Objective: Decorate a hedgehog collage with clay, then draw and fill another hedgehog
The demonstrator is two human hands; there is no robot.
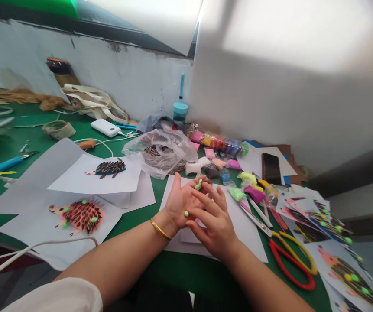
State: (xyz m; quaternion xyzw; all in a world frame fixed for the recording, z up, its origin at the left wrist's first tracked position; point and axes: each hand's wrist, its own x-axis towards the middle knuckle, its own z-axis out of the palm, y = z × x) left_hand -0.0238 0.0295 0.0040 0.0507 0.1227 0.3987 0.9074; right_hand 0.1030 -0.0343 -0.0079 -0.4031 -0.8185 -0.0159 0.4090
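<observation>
My left hand (181, 203) is turned palm up with its fingers stretched out, and it carries light green modelling clay. One small green clay ball (186, 213) rests near the heel of the palm, and a longer green clay piece (198, 185) lies at the fingers. Over that palm hovers my right hand (217, 219), its fingers spread and partly covering the left one. Beneath both hands are white sheets of paper (251, 240) on the green table. A larger lump of green clay (237, 193) sits just beyond my right hand.
Red-and-yellow scissors (292, 255) lie at right beside hedgehog pictures (345, 268). Behind are a plastic bag of seeds (160, 151), several clay packets (209, 153) and a phone (271, 168). Another seed-covered hedgehog (82, 215) is at left, near a white cable (37, 247) and power bank (105, 128).
</observation>
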